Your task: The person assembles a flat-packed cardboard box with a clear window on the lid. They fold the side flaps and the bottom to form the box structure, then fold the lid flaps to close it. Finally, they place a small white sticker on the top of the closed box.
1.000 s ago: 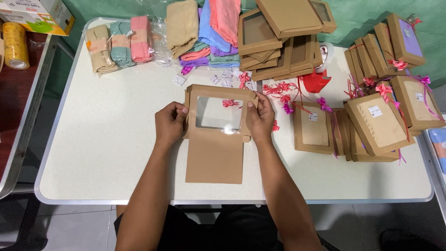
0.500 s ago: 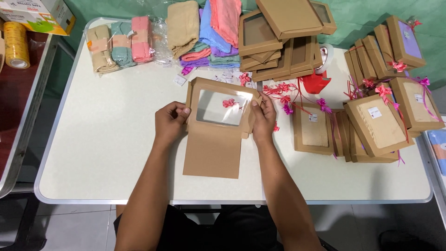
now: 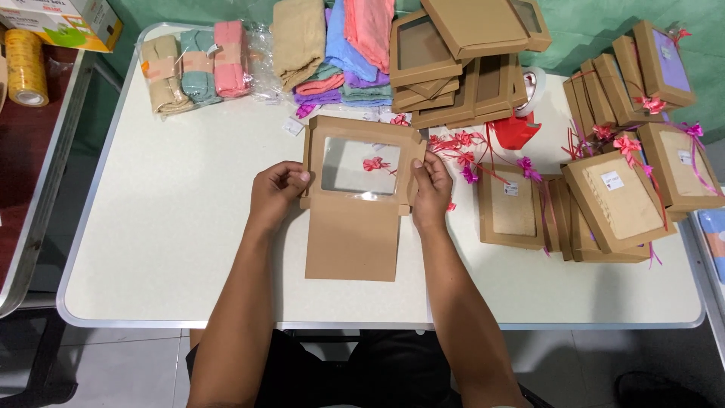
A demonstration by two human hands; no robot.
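Brown kraft box blank point(image 3: 353, 219) w/ clear window panel sits flat at centre of white surface point(image 3: 151, 249), plain flap pointing toward person. Left hand point(image 3: 276, 195) curled at blank's left edge, grip closed on side tab, thumb on top. Right hand point(image 3: 430, 189) pinches right side tab, fingers closed on card edge. Both hands at opposite sides, prob. so side flaps fold up evenly while base stays pressed on surface. Window shows a pink ribbon bow point(image 3: 374, 164) lying beneath/behind it; can't tell if touching the film.

Around it:
- stack of window lids/box parts point(image 3: 453, 60) just behind blank, far edge, within reach.
- folded cloths point(image 3: 343, 53) in tan, blue, pink, purple, left of that stack.
- wrapped cloth rolls point(image 3: 192, 68) far-left corner, beige/teal/pink, in plastic.
- loose pink ribbon bows point(image 3: 461, 147) right of the window, near right hand.
- closed boxes w/ ribbon point(image 3: 619, 200) leaning in rows on right side, well apart from blank; look finished, so parked out of the work zone.
- red tape dispenser point(image 3: 517, 128) btw lids and closed boxes.
- yellow tape roll point(image 3: 26, 68) on separate side table, left.
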